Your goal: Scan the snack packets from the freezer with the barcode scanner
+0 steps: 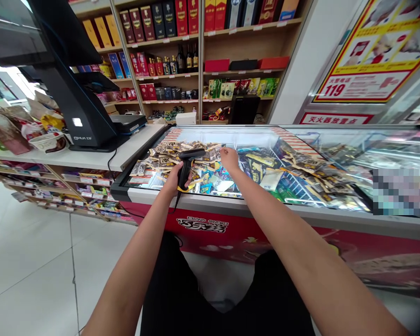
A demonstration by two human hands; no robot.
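My left hand (176, 179) is wrapped around the handle of a black and yellow barcode scanner (185, 173), whose head lies over a pile of small snack packets (164, 156). The pile rests on the glass top of a chest freezer (150, 193). To its right, my right hand (230, 158) is closed in a pinch at the edge of a small snack packet (215, 152), its fingertips pointing toward the scanner. Under the glass lie colourful ice cream wrappers (257, 170). The scanner's cable hangs down over the freezer's front edge.
On the left counter (122, 158) stands a black checkout terminal (87, 126), with a paper bowl (49, 142) beside it. More packets (311, 170) lie on the glass at right. Shelves (164, 74) of boxes and bottles rise behind the freezer. A yellow-red poster (374, 51) hangs at right.
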